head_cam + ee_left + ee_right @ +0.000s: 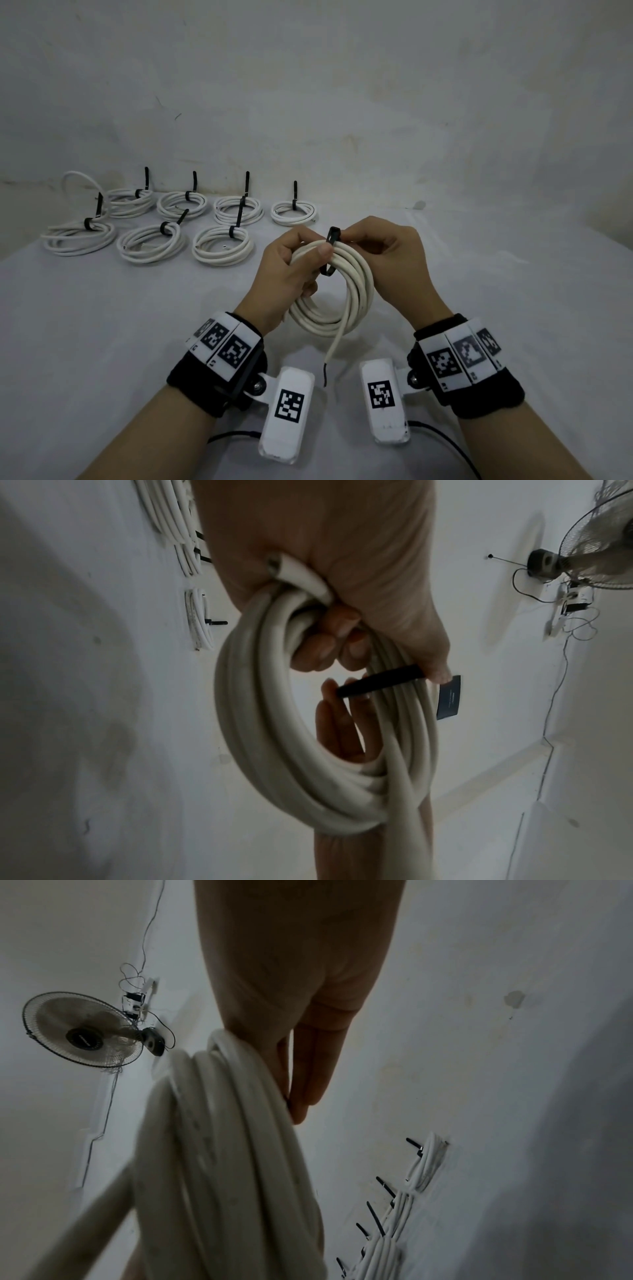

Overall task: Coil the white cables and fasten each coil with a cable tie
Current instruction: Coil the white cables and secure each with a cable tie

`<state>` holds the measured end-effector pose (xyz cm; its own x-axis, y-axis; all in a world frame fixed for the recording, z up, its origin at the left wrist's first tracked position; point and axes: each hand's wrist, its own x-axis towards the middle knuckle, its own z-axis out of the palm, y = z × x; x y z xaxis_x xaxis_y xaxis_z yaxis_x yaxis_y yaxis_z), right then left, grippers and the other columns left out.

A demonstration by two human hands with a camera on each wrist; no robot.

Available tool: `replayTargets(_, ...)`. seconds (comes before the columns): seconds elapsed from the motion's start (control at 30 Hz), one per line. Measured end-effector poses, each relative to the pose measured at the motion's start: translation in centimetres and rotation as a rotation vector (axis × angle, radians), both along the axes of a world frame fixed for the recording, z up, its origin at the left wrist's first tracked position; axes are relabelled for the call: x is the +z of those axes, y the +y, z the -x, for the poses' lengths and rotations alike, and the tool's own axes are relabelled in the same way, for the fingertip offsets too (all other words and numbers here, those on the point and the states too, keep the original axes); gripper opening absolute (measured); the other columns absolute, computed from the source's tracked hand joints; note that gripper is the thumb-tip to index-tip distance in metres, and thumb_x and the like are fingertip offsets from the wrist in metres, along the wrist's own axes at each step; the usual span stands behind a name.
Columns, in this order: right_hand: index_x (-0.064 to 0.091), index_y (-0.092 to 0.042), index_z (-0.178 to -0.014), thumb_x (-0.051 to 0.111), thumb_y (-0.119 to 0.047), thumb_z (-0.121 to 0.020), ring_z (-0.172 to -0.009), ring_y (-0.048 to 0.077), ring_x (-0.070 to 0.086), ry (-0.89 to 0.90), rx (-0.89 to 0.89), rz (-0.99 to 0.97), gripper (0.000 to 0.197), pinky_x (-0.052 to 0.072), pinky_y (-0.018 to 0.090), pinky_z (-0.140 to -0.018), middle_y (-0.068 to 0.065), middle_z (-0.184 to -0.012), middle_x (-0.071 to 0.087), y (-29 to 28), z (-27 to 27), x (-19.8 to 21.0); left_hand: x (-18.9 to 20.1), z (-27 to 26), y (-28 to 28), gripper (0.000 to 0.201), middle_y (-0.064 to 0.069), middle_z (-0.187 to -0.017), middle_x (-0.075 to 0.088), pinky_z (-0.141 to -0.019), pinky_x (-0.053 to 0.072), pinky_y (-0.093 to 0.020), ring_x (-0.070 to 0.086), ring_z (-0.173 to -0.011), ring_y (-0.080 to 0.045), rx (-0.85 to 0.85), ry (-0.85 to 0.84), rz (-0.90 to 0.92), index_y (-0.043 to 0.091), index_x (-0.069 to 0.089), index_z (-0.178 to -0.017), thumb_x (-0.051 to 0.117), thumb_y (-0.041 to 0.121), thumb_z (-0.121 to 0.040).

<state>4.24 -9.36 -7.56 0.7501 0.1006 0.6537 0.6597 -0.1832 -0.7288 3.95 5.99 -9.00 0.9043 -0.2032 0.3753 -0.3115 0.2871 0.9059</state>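
Observation:
A white cable coil (337,291) hangs upright in the air above the table, with one loose end (334,349) dangling down. My left hand (291,267) grips the coil's top left, thumb pressed on the strands. A black cable tie (331,251) wraps the top of the coil. My right hand (380,253) pinches the tie's head end just above the coil. In the left wrist view my curled fingers (325,642) clutch the coil (274,737), and the black tie (380,680) crosses its strands. The right wrist view shows the coil (222,1150) beside my fingers (308,1069).
Several tied white coils (150,222) with black tie tails lie in two rows at the back left of the grey table (102,342). A wall rises behind them. A fan (82,1028) is mounted on the wall to one side.

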Motion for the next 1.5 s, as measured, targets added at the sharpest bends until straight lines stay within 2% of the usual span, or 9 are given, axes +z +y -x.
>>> replayTargets(0.33, 0.070, -0.016, -0.086, 0.073, 0.000, -0.076, -0.072, 0.021, 0.069, -0.096, 0.003, 0.019, 0.020, 0.058, 0.033, -0.068, 0.011, -0.078, 0.070, -0.2, 0.2, 0.1, 0.0, -0.2, -0.3, 0.025, -0.010, -0.056, 0.046, -0.036, 0.029, -0.017, 0.030, -0.038, -0.007, -0.026, 0.122, 0.024, 0.024, 0.056, -0.051, 0.059, 0.028, -0.076)
replayTargets(0.5, 0.071, -0.012, -0.092, 0.070, 0.000, -0.077, -0.073, 0.015, 0.069, -0.138, -0.008, 0.059, 0.020, 0.056, 0.025, -0.068, 0.007, -0.078, 0.070, -0.3, 0.3, 0.4, 0.1, -0.1, -0.3, 0.028, 0.000, -0.048, 0.036, -0.038, 0.022, -0.018, 0.026, -0.038, -0.007, 0.008, 0.139, -0.024, 0.023, 0.052, -0.048, 0.064, 0.025, -0.073)
replayTargets(0.7, 0.070, -0.011, -0.089, 0.069, 0.004, -0.080, -0.074, 0.009, 0.070, 0.014, -0.005, 0.072, 0.017, 0.053, 0.018, -0.070, -0.001, -0.079, 0.071, -0.6, 0.8, 0.9, 0.1, -0.1, -0.4, 0.032, 0.006, -0.044, 0.036, -0.041, 0.019, -0.022, 0.027, -0.038, -0.007, 0.057, 0.124, -0.045, 0.025, 0.055, -0.047, 0.075, 0.025, -0.072)
replayTargets(0.83, 0.065, -0.010, -0.085, 0.066, -0.002, -0.085, -0.074, 0.011, 0.069, 0.020, -0.007, 0.064, 0.007, 0.055, 0.024, -0.069, 0.001, -0.078, 0.069, -0.6, 1.1, 1.2, 0.3, -0.1, -0.3, 0.026, 0.005, -0.044, 0.039, -0.037, 0.023, -0.018, 0.029, -0.037, -0.006, 0.091, 0.109, -0.091, 0.019, 0.056, -0.057, 0.079, 0.027, -0.067)
replayTargets(1.0, 0.064, -0.005, -0.078, 0.069, -0.006, -0.083, -0.072, 0.008, 0.063, -0.126, -0.129, 0.197, 0.007, 0.051, 0.016, -0.063, 0.001, -0.076, 0.065, -0.3, 1.0, 0.9, 0.3, 0.0, -0.2, 0.030, 0.000, -0.048, 0.042, -0.037, 0.026, -0.018, 0.031, -0.037, -0.007, 0.108, 0.107, -0.148, 0.012, 0.051, -0.077, 0.075, 0.026, -0.069)
replayTargets(1.17, 0.060, -0.006, -0.073, 0.066, -0.002, -0.082, -0.070, 0.010, 0.057, -0.267, -0.269, 0.179, 0.011, 0.048, 0.015, -0.060, 0.002, -0.073, 0.059, 0.0, 1.1, 0.9, 0.2, 0.1, -0.3, 0.024, 0.005, -0.046, 0.048, -0.035, 0.025, -0.017, 0.031, -0.035, -0.004, 0.134, 0.142, -0.205, 0.012, 0.047, -0.084, 0.071, 0.015, -0.081)
replayTargets(1.27, 0.059, -0.012, -0.074, 0.067, -0.007, -0.083, -0.068, 0.009, 0.059, -0.226, -0.364, 0.065, 0.014, 0.048, 0.018, -0.058, -0.003, -0.072, 0.060, -1.0, 1.0, 1.5, 0.2, 0.3, -0.6, 0.022, 0.004, -0.054, 0.062, -0.035, 0.026, -0.016, 0.035, -0.034, -0.002, 0.122, 0.129, -0.230, 0.014, 0.051, -0.087, 0.072, 0.014, -0.080)
replayTargets(1.4, 0.059, -0.014, -0.073, 0.067, -0.008, -0.085, -0.062, 0.015, 0.064, -0.110, -0.384, -0.042, 0.016, 0.048, 0.018, -0.057, -0.006, -0.068, 0.061, -1.4, 0.8, 1.9, 0.5, 0.8, -0.9, 0.014, 0.004, -0.056, 0.063, -0.036, 0.025, -0.016, 0.033, -0.036, -0.004, 0.051, 0.083, -0.247, 0.018, 0.062, -0.092, 0.071, 0.015, -0.081)
replayTargets(1.5, 0.059, -0.016, -0.071, 0.068, -0.009, -0.085, -0.057, 0.013, 0.064, -0.075, -0.374, -0.078, 0.018, 0.053, 0.027, -0.059, -0.005, -0.065, 0.061, -1.5, 0.6, 2.0, 0.8, 0.8, -0.8, 0.011, 0.005, -0.057, 0.062, -0.038, 0.025, -0.017, 0.034, -0.037, -0.005, 0.036, 0.063, -0.262, 0.020, 0.066, -0.092, 0.069, 0.015, -0.083)
